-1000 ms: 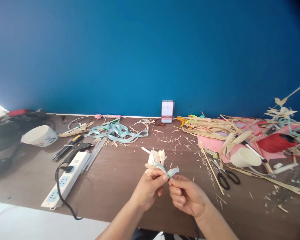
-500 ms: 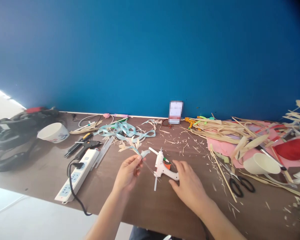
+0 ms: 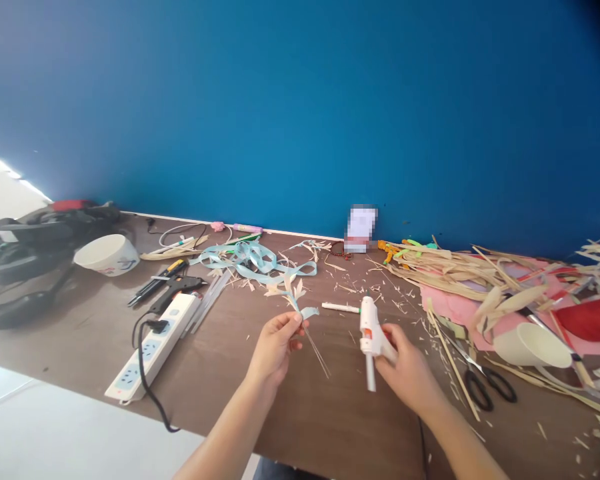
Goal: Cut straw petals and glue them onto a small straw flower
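My left hand (image 3: 275, 343) pinches a small straw flower (image 3: 291, 293) with pale petals and a light blue ribbon wrap, held just above the brown table (image 3: 290, 413). Thin stalks trail from it down to the right. My right hand (image 3: 405, 367) is closed around the grip of a white hot glue gun (image 3: 370, 330), lifted off the table with its nozzle pointing up and away. A white glue stick (image 3: 341, 307) lies on the table between the two hands.
A white power strip (image 3: 153, 347) with a black cord lies left. Nearby are a black glue gun (image 3: 175, 291), blue ribbon (image 3: 250, 261) and a white bowl (image 3: 106, 255). Right side holds straw strips (image 3: 445, 267), pink paper (image 3: 455, 307), a paper cup (image 3: 530, 343) and scissors (image 3: 485, 390).
My right hand let go of the flower, reached to the glue gun lying on the table and picked it up. My left hand moved the flower leftward and kept hold of it.
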`<action>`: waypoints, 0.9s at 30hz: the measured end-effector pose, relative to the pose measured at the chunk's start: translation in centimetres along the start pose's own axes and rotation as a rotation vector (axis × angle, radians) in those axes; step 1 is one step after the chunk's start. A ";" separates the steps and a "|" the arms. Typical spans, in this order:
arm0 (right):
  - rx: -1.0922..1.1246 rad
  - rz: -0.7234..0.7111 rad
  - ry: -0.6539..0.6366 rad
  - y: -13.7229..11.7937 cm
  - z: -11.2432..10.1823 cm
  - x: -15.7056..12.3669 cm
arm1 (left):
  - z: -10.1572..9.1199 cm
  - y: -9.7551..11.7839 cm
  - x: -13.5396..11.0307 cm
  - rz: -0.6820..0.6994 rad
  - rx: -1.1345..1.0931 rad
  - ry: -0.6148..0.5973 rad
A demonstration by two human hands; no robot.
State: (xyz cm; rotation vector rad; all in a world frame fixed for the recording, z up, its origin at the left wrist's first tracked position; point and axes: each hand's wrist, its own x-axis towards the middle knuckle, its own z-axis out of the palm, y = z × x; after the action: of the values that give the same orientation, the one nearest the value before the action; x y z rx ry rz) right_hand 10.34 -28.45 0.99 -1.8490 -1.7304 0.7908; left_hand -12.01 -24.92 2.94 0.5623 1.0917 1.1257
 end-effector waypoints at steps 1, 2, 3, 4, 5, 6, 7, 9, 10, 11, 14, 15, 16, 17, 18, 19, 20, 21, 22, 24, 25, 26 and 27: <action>0.118 0.022 -0.010 0.4 -0.5 -0.1 | 0.2 -0.3 0.2 -0.002 -0.004 -0.012; 0.241 0.039 -0.025 0.7 -0.8 -0.2 | 0.5 -0.6 0.4 -0.005 -0.009 -0.025; 0.366 0.054 -0.035 0.9 -1.0 -0.4 | 0.9 -1.0 0.5 -0.006 -0.015 -0.035; 0.487 0.071 -0.038 1.0 -1.0 -0.6 | 1.2 -1.3 0.6 -0.007 -0.020 -0.045; 0.602 0.088 -0.035 1.0 -1.1 -0.9 | 1.6 -1.6 0.7 -0.009 -0.022 -0.052; 0.708 0.100 -0.030 0.9 -1.1 -1.2 | 2.0 -1.8 0.8 -0.013 -0.019 -0.062; 0.797 0.102 -0.027 0.8 -1.1 -1.5 | 2.4 -2.1 0.7 -0.019 -0.009 -0.073; 0.909 0.086 -0.029 0.4 -1.2 -2.2 | 3.1 -2.5 0.5 -0.037 0.021 -0.100; 0.929 0.071 -0.036 0.2 -1.3 -2.6 | 3.5 -2.7 0.4 -0.047 0.037 -0.114; 0.928 0.060 -0.043 0.1 -1.5 -3.0 | 3.7 -2.8 0.2 -0.055 0.050 -0.127; 0.857 0.044 -0.076 -0.3 -1.8 -3.9 | 4.4 -3.0 -0.2 -0.058 0.074 -0.155; 0.833 0.043 -0.094 -0.3 -1.9 -4.1 | 4.6 -2.9 -0.4 -0.053 0.076 -0.167; 0.807 0.047 -0.111 -0.3 -1.9 -4.3 | 4.7 -2.8 -0.5 -0.051 0.080 -0.178; 0.778 0.057 -0.123 -0.3 -1.9 -4.4 | 4.8 -2.7 -0.7 -0.051 0.084 -0.188; 0.747 0.069 -0.128 -0.3 -1.9 -4.4 | 5.0 -2.6 -0.8 -0.053 0.089 -0.196; 0.717 0.083 -0.130 -0.3 -1.9 -4.5 | 5.1 -2.4 -0.9 -0.056 0.095 -0.204; 0.688 0.094 -0.130 -0.3 -1.9 -4.5 | 5.2 -2.3 -1.0 -0.059 0.100 -0.212; 0.666 0.099 -0.129 -0.4 -1.9 -4.5 | 5.3 -2.2 -1.1 -0.062 0.104 -0.219; 0.653 0.099 -0.130 -0.5 -2.0 -4.5 | 5.4 -2.1 -1.3 -0.063 0.106 -0.226; 0.634 0.097 -0.132 -0.7 -2.1 -4.5 | 5.7 -2.0 -1.5 -0.064 0.108 -0.236; 0.619 0.101 -0.133 -0.9 -2.2 -4.6 | 5.7 -1.9 -1.5 -0.064 0.109 -0.238; 0.601 0.104 -0.136 -1.0 -2.3 -4.6 | 5.8 -1.9 -1.6 -0.063 0.108 -0.237; 0.585 0.106 -0.142 -1.0 -2.4 -4.6 | 5.9 -1.8 -1.7 -0.061 0.106 -0.235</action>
State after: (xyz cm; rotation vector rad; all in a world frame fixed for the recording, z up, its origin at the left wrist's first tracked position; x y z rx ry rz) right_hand 11.12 -32.89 3.78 -1.5115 -1.2904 1.3309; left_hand -5.99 -26.25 4.47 0.7211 0.9613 0.9271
